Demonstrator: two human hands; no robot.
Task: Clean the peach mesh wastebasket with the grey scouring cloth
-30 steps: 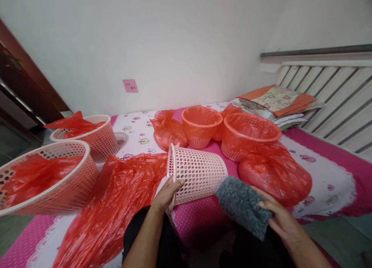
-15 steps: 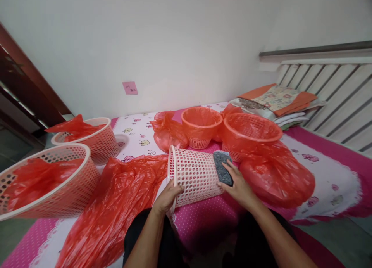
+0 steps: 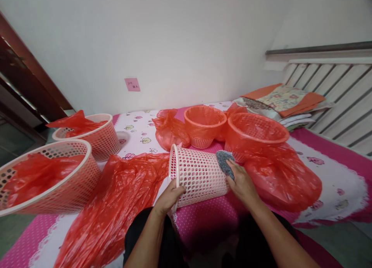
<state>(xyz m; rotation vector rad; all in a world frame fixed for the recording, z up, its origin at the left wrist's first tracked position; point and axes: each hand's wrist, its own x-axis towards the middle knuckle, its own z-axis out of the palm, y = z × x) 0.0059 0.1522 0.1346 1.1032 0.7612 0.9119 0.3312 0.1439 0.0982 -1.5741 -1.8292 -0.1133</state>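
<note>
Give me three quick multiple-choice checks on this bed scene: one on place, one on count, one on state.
1. Where is the grey fuzzy cloth?
A. against the base end of the pale pink perforated plastic basket
B. on the folded bedding
C. inside a left basket

2. How many baskets wear an orange plastic liner over the rim?
A. none
B. two
C. four

3. How does the pale pink basket lie?
A. upright
B. upside down
C. on its side

Answers:
1 A, the right hand presses it there.
2 B, the two lined orange baskets behind.
3 C, its rim faces left, held by the left hand.
</note>
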